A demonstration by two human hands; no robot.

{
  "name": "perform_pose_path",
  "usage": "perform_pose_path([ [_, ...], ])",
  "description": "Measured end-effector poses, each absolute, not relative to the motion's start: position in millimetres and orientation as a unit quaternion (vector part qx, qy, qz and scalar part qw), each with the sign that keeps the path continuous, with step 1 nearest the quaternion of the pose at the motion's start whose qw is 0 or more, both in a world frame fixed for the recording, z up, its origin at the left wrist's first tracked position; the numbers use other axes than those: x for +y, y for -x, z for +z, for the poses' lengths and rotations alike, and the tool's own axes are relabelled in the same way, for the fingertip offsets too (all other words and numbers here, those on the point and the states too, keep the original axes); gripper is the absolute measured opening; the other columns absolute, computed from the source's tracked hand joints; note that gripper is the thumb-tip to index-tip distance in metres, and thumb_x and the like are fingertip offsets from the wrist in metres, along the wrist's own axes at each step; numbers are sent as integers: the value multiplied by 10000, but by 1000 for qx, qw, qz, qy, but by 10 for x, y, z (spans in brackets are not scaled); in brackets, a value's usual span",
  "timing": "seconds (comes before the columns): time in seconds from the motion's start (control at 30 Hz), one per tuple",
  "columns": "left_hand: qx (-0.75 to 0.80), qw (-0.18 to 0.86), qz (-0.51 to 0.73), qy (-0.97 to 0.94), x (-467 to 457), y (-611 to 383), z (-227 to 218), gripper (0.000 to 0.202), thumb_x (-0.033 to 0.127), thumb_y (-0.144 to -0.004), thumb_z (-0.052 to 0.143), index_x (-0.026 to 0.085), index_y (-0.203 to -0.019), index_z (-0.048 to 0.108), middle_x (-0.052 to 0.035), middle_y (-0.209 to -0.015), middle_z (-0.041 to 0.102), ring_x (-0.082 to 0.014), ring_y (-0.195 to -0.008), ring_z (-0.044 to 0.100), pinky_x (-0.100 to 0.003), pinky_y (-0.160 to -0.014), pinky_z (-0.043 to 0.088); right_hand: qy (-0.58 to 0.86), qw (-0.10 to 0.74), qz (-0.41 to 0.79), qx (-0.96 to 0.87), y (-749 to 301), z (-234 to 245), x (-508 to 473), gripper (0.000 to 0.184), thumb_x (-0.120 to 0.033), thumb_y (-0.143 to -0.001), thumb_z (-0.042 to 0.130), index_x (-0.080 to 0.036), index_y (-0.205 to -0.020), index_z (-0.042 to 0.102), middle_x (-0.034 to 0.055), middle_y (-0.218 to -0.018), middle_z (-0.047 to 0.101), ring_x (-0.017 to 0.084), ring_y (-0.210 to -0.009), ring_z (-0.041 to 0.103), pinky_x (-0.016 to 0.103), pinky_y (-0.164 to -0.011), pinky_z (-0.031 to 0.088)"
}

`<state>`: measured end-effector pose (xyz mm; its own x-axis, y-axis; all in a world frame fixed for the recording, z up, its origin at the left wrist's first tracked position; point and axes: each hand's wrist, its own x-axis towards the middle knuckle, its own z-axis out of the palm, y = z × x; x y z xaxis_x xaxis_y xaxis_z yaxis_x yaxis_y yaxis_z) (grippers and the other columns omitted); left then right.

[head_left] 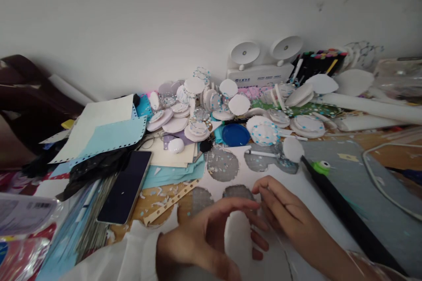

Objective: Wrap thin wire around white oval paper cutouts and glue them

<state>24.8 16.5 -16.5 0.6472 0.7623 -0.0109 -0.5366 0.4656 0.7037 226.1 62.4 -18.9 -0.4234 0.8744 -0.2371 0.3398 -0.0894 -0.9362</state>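
Note:
Both hands meet low in the middle of the head view, over a white paper sheet [244, 171] with round holes cut out of it. My left hand [204, 237] is curled, its fingers reaching right and touching a white paper piece [239, 232]. My right hand [283, 210] is pinched at the fingertips on the same paper, next to the left fingertips. What lies between the fingertips is too small to make out.
A heap of white paper discs [198, 114] and a blue lid [235, 135] lie behind the sheet. A dark phone [127, 186] rests on stacked papers [108, 136] to the left. A black ruler-like bar [346, 215] and a green punch [321, 167] sit on a grey mat [365, 202] at right. Marker pens [321, 63] stand by the wall.

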Motion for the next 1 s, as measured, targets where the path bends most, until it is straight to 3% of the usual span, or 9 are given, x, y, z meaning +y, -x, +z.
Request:
perform_pose_path([
  [0.2,182,840,347,-374,137,-225,-205,661,106,-538,877,225,-1147,650,-43,-945,650,-225,-921,653,-388,-860,466,455,256,577,-628,-2219,-232,591,263,-483,-956,475,-255,-1083,450,-82,-588,476,141,-519,438,246,-497,335],
  [0.37,182,811,458,-316,136,-211,-181,494,78,-578,851,211,-992,617,-24,-992,621,-198,-966,651,-359,-884,465,440,429,585,-530,-2208,-220,643,304,-395,-886,629,-301,-1146,503,25,-1065,605,128,-618,602,261,-557,494],
  [0.43,195,790,502,-292,149,-223,-174,414,121,-641,825,213,-972,593,-16,-992,599,-183,-962,633,-364,-896,459,440,426,570,-548,-2253,-208,679,177,-405,-916,583,-282,-1042,595,30,-985,648,175,-702,655,280,-631,531],
  [0.5,210,774,530,-276,164,-237,-176,379,148,-669,811,210,-957,573,-16,-1009,579,-171,-946,613,-370,-901,457,426,402,529,-615,-2305,-192,701,197,-390,-949,517,-265,-907,663,34,-867,683,212,-769,667,293,-687,542],
  [0.57,222,763,544,-268,174,-249,-186,357,170,-690,801,208,-944,552,-18,-1009,571,-165,-931,601,-350,-877,461,384,408,461,-688,-2342,-167,693,246,-360,-956,485,-274,-865,697,46,-923,711,240,-903,667,320,-782,544],
  [0.67,239,750,557,-266,175,-262,-193,340,193,-718,788,215,-930,523,-13,-976,574,-160,-915,594,-304,-827,454,304,432,366,-766,-2352,-117,631,189,-371,-917,548,-301,-985,710,57,-1071,718,278,-1064,639,391,-904,520],
  [0.8,286,719,562,-291,156,-273,-177,357,219,-726,803,224,-929,509,-5,-982,572,-167,-936,589,-298,-827,438,223,410,309,-829,-2314,-86,547,351,-475,-828,690,-302,-1134,685,71,-1039,741,306,-994,669,440,-901,516],
  [0.9,315,694,550,-342,146,-276,-173,376,221,-703,831,225,-933,533,-6,-982,579,-173,-953,587,-291,-829,428,174,379,320,-851,-2278,-96,518,318,-362,-881,669,-311,-1191,624,49,-916,751,257,-859,684,406,-820,530],
  [1.0,312,685,547,-365,143,-278,-194,498,214,-674,850,266,-1079,565,-29,-1097,619,-194,-1036,585,-295,-861,425,153,370,340,-851,-2276,-88,493,251,-246,-955,550,-341,-1182,603,5,-758,712,202,-704,653,373,-746,535],
])
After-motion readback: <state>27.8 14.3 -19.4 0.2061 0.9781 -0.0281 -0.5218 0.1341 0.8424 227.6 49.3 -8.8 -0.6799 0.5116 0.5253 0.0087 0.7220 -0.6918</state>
